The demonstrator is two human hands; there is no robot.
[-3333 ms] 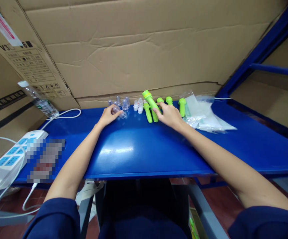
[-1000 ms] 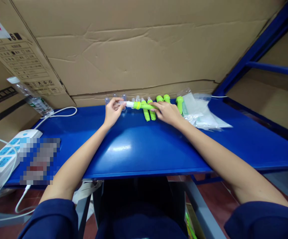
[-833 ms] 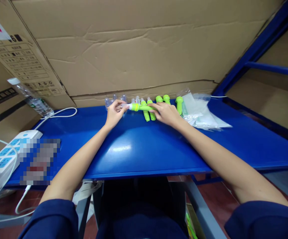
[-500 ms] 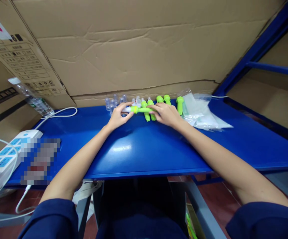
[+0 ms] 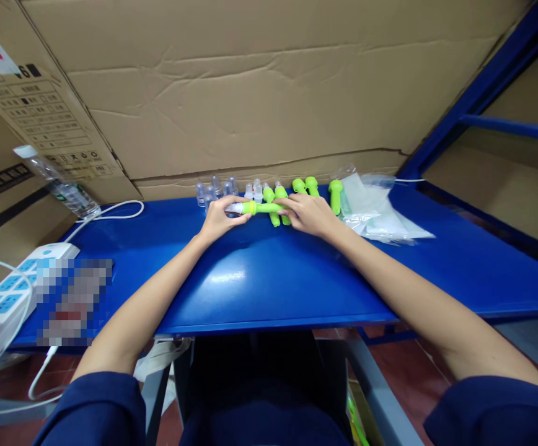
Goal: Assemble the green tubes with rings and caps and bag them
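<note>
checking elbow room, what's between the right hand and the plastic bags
In the head view, one green handle sits between the right hand and the plastic bags.

Head camera: was worn high, aimed forward and down.
Worktop (image 5: 269,279): was viewed from above, at close range.

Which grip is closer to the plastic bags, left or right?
Right. The right grip is left of the plastic bags, on one end of the held green stick; the left grip is farther left, at the stick's other end.
</note>
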